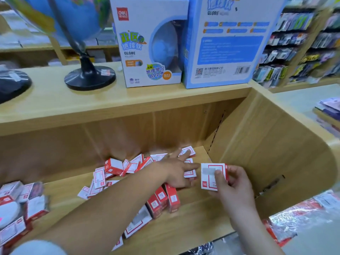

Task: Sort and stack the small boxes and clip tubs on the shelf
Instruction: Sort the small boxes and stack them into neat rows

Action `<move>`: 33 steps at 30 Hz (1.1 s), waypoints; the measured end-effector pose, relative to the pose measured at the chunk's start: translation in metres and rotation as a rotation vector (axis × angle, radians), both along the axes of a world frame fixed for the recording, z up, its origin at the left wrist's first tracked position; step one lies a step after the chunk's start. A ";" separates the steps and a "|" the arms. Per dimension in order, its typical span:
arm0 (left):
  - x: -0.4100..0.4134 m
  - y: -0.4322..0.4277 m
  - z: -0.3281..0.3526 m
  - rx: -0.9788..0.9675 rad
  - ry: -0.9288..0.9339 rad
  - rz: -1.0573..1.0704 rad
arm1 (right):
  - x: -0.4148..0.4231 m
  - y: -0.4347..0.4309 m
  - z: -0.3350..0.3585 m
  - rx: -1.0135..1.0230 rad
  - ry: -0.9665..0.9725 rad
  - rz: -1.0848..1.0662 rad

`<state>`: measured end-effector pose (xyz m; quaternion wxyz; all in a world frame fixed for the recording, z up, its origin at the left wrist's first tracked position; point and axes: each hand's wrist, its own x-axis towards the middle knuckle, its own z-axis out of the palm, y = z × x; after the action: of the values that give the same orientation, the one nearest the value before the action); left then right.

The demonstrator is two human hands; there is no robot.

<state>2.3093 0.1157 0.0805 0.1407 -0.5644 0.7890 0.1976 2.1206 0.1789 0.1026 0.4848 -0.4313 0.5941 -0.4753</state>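
- Right hand (233,183) pinches a white-and-red small box (211,176), thumb on its face, at the right end of the shelf (184,227).
- Left hand (176,170) reaches with straight, spread fingers over loose boxes (190,150) at the back.
- Risk: its forearm (119,199) could topple the standing red boxes (163,199) beneath it.

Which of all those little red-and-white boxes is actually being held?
The box pinched in the right hand, at far right, white face up; the rest lie on the shelf.
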 end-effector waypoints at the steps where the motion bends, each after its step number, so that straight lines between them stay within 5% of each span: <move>1: 0.004 0.003 -0.004 0.009 0.001 0.014 | -0.002 -0.001 -0.002 0.017 -0.020 0.000; 10: 0.046 0.050 0.004 0.020 -0.030 0.068 | 0.008 -0.002 -0.018 0.134 -0.048 0.153; 14: 0.050 0.055 0.009 -0.159 -0.017 0.118 | 0.011 -0.006 -0.023 0.175 -0.100 0.223; 20: 0.054 0.049 0.008 -0.200 0.032 0.246 | 0.014 -0.021 -0.024 0.103 0.086 0.142; 25: 0.060 0.045 0.005 -0.201 0.120 0.281 | 0.033 -0.052 -0.013 -0.082 0.611 0.312; 33: 0.062 0.046 0.007 -0.079 0.263 0.292 | 0.032 -0.063 -0.034 -0.208 0.506 0.433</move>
<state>2.3710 0.1619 0.0874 -0.0158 -0.6472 0.7176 0.2567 2.1525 0.1157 0.0681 0.3652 -0.6988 0.5384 -0.2975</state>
